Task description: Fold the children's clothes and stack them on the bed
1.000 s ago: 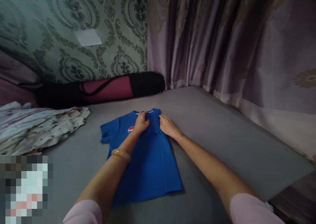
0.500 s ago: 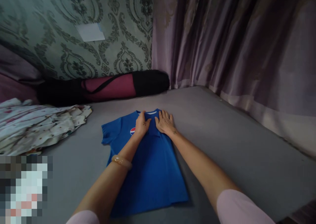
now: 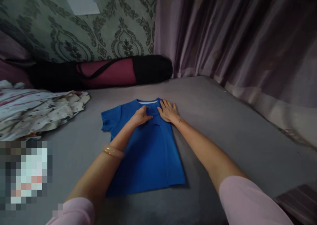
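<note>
A blue short-sleeved T-shirt lies flat, its neckline away from me. Its left sleeve spreads outward, while the right side is folded inward, with a strip along that edge. My right hand rests palm down on the folded right shoulder, fingers stretched. On the upper chest, my left hand touches the cloth with its thumb held apart from the fingers; some fingertips are hard to make out. The chest logo is hidden beneath my left hand and wrist.
The shirt lies on a grey sheet-covered bed. A long black and maroon bag runs along the wall. Patterned cloth is heaped at left, near a pixelated patch. Purple curtains hang at right.
My left hand has drawn back from the neckline and shifted slightly left, now covering the chest logo. My right hand stays at the right shoulder. The camera view has tilted down.
</note>
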Demonstrator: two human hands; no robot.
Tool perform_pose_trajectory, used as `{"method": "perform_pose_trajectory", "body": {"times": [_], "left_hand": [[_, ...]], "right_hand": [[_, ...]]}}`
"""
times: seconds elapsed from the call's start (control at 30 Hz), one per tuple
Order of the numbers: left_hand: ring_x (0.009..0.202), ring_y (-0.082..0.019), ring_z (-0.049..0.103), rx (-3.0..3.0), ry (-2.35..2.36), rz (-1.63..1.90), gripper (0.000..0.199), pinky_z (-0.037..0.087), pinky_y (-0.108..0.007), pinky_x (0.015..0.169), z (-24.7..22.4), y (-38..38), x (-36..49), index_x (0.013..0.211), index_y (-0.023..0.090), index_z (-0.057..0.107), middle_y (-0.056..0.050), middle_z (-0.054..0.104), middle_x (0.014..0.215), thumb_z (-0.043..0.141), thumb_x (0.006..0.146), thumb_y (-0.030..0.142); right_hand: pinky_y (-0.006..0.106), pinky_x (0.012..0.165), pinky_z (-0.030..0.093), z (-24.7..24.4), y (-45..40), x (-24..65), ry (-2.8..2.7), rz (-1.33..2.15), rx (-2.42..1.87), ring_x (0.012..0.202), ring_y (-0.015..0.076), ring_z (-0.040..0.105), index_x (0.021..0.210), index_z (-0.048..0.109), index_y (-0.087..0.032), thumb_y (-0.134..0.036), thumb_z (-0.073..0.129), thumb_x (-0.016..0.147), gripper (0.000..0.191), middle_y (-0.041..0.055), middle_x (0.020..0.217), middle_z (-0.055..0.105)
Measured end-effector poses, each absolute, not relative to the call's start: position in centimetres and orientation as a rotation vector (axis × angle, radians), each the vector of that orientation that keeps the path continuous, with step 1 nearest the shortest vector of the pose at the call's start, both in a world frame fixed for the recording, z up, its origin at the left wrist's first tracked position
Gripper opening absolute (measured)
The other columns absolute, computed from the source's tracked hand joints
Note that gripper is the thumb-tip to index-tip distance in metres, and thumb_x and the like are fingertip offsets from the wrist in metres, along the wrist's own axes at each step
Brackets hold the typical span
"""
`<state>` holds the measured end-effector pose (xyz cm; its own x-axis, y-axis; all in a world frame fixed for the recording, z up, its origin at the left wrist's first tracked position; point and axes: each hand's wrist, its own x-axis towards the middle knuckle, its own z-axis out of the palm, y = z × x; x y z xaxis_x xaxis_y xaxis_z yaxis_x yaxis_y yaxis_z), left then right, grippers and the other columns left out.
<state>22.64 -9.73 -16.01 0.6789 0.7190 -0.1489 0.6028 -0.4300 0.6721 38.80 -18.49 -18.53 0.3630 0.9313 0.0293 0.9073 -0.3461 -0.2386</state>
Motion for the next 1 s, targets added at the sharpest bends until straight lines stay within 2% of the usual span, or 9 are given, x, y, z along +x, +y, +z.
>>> {"method": "perform_pose_trajectory", "body": {"times": [0.1, 0.2, 0.3, 0.4, 0.47, 0.57, 0.67, 0.8, 1.0], "left_hand": [[0.086, -0.025, 0.064, 2.437, 1.063, 0.176, 0.056, 0.046, -0.030, 0.072, -15.6, -11.1, 22.4, 0.130, 0.015, 0.045, -0.009, 0.066, 0.090, 0.067, 0.080, 0.028], [0.102, -0.030, 0.059, 2.693, 1.088, 0.259, 0.049, 0.046, -0.035, 0.081, -14.8, -13.0, 21.8, 0.131, 0.013, 0.043, -0.018, 0.059, 0.114, 0.057, 0.085, 0.025], [0.114, -0.030, 0.052, 2.869, 0.886, 0.352, 0.039, 0.041, -0.039, 0.094, -14.7, -13.9, 21.2, 0.127, 0.013, 0.048, -0.017, 0.056, 0.121, 0.046, 0.089, 0.023], [0.126, -0.025, 0.046, 2.896, 0.620, 0.292, 0.041, 0.034, -0.038, 0.106, -15.9, -13.6, 20.6, 0.133, 0.013, 0.045, -0.015, 0.053, 0.132, 0.037, 0.093, 0.020], [0.133, -0.024, 0.040, 2.875, 0.570, 0.230, 0.043, 0.029, -0.039, 0.111, -17.2, -13.0, 20.2, 0.135, 0.011, 0.043, -0.017, 0.047, 0.140, 0.032, 0.095, 0.021], [0.137, -0.025, 0.035, 2.844, 0.578, 0.214, 0.045, 0.027, -0.044, 0.113, -18.5, -12.3, 19.7, 0.136, 0.010, 0.044, -0.017, 0.042, 0.145, 0.028, 0.097, 0.026], [0.139, -0.027, 0.032, 2.867, 0.633, 0.276, 0.044, 0.029, -0.049, 0.112, -18.5, -12.4, 19.5, 0.135, 0.013, 0.046, -0.015, 0.041, 0.147, 0.030, 0.096, 0.024], [0.141, -0.026, 0.028, 2.931, 0.613, 0.346, 0.043, 0.027, -0.047, 0.114, -17.4, -13.7, 20.6, 0.134, 0.012, 0.047, -0.014, 0.041, 0.148, 0.031, 0.096, 0.021], [0.135, -0.023, 0.040, 3.002, 0.520, 0.147, 0.045, 0.024, -0.043, 0.115, -16.9, -14.6, 23.2, 0.138, 0.009, 0.043, -0.016, 0.048, 0.142, 0.028, 0.096, 0.019]], "right_hand": [[0.053, 0.113, 0.010, -18.0, -18.8, 38.6, -1.643, 0.116, -2.373, 0.142, 0.0277, 0.021, 0.147, 0.031, -0.011, -0.044, 0.018, 0.100, 0.059, 0.0137, 0.155, 0.025], [0.047, 0.115, 0.011, -17.1, -19.7, 37.7, -1.647, 0.012, -2.307, 0.141, 0.0263, 0.023, 0.143, 0.037, -0.008, -0.034, 0.023, 0.100, 0.053, 0.0146, 0.153, 0.030], [0.039, 0.115, 0.012, -16.6, -21.5, 35.7, -1.735, 0.002, -2.230, 0.142, 0.0236, 0.020, 0.144, 0.034, -0.004, -0.022, 0.025, 0.097, 0.052, 0.0149, 0.153, 0.029], [0.039, 0.115, 0.014, -17.0, -23.9, 33.7, -1.800, 0.130, -2.239, 0.143, 0.0256, 0.019, 0.147, 0.029, 0.000, -0.029, 0.025, 0.098, 0.057, 0.0174, 0.155, 0.026], [0.041, 0.116, 0.011, -17.4, -25.1, 33.0, -1.830, 0.166, -2.246, 0.144, 0.0263, 0.016, 0.148, 0.027, 0.000, -0.037, 0.022, 0.098, 0.061, 0.0170, 0.156, 0.022], [0.043, 0.117, 0.009, -17.7, -26.2, 32.9, -1.857, 0.212, -2.241, 0.145, 0.0251, 0.013, 0.149, 0.023, -0.003, -0.042, 0.017, 0.099, 0.064, 0.0147, 0.157, 0.018], [0.047, 0.117, 0.007, -17.5, -27.2, 32.8, -1.844, 0.190, -2.247, 0.145, 0.0269, 0.010, 0.150, 0.021, -0.002, -0.046, 0.018, 0.098, 0.068, 0.0163, 0.157, 0.015], [0.046, 0.117, 0.009, -17.0, -29.7, 30.9, -1.912, 0.204, -2.212, 0.145, 0.0275, 0.011, 0.148, 0.024, 0.000, -0.047, 0.022, 0.098, 0.070, 0.0189, 0.156, 0.018], [0.048, 0.118, 0.011, -16.3, -34.4, 27.8, -1.940, 0.250, -2.161, 0.144, 0.0283, 0.014, 0.147, 0.029, 0.000, -0.049, 0.027, 0.098, 0.069, 0.0199, 0.154, 0.023]]}}
